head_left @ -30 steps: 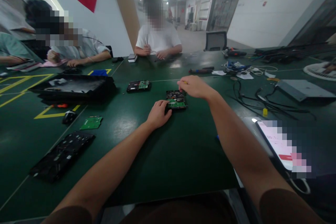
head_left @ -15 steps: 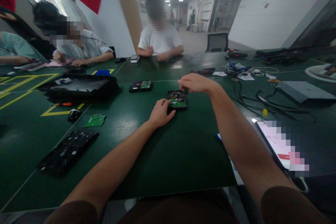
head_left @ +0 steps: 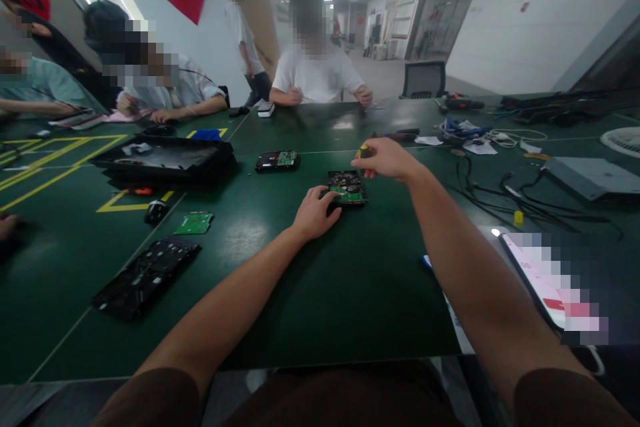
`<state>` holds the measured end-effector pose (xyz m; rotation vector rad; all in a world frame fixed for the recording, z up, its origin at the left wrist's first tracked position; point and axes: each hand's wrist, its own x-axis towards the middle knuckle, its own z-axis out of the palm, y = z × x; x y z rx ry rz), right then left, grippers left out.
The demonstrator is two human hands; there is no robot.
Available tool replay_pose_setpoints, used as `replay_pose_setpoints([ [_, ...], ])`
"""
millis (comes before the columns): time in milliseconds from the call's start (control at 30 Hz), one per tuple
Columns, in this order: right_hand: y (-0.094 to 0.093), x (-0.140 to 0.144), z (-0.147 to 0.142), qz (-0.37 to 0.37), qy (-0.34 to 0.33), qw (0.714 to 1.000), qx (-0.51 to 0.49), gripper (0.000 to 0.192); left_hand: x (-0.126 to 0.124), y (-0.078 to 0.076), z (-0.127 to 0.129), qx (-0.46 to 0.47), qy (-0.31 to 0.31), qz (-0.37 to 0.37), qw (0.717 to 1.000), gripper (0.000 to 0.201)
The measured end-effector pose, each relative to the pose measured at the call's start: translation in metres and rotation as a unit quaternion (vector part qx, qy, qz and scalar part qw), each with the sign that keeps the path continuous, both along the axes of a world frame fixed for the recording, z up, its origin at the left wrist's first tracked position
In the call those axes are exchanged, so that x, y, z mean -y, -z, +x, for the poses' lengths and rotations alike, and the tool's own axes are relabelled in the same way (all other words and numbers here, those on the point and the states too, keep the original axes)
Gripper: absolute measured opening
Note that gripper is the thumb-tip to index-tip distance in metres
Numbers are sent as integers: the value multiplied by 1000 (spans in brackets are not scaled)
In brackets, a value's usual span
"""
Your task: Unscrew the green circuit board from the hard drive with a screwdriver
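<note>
An opened hard drive (head_left: 346, 181) with a green circuit board lies flat on the table in front of me. My left hand (head_left: 316, 212) grips its left edge, fingers on the near left corner and thumb apart on the near side. Just above the drive's far right corner, my right hand (head_left: 383, 160) is closed around a small screwdriver (head_left: 364, 152) with a yellow and black handle. The fingers hide most of its length, and where its tip sits cannot be made out. A second hard drive (head_left: 277, 161) lies farther back to the left.
At left are a black tray (head_left: 165, 161), a loose green circuit board (head_left: 194, 223), a black mouse (head_left: 157, 211) and a black plastic part (head_left: 146, 277). Black cables (head_left: 493, 197), a grey metal box (head_left: 595, 177) and a phone (head_left: 530, 273) lie at right. Other people sit across the table.
My view has shifted slightly, moving the scene rightward. My right hand has turned, so the screwdriver's yellow handle now shows. The left hand stays on the drive. A standing person behind has moved right.
</note>
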<state>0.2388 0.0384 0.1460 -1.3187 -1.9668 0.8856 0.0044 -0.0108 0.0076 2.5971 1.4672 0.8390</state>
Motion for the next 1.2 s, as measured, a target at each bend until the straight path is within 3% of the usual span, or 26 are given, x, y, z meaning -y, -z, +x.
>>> replay_pose_setpoints([
  [133, 3, -1, 1, 69, 29, 995, 70, 31, 1, -1, -1, -1, 0, -8, 1000, 48],
  [267, -1, 4, 1, 88, 53, 987, 125, 34, 3, -4, 0, -5, -3, -13, 1000, 47],
  [433, 5, 6, -6, 194, 126, 946, 225, 24, 2, -3, 1, -1, 0, -11, 1000, 46],
  [700, 25, 14, -13, 212, 143, 956, 143, 22, 2, -1, 1, -2, -2, -4, 1000, 47],
  [833, 14, 20, -9, 230, 161, 952, 121, 19, 1, -1, 0, 3, 2, -12, 1000, 48],
  [967, -1, 20, 0, 279, 229, 927, 99, 26, 1, 0, 0, 5, 6, -13, 1000, 49],
  [1100, 10, 15, 13, 219, 244, 929, 169, 31, 1, 0, 0, 3, 2, -16, 1000, 48],
  [1200, 37, 14, 22, 45, 162, 957, 236, 27, 3, -3, 1, 2, -8, -19, 1000, 49],
])
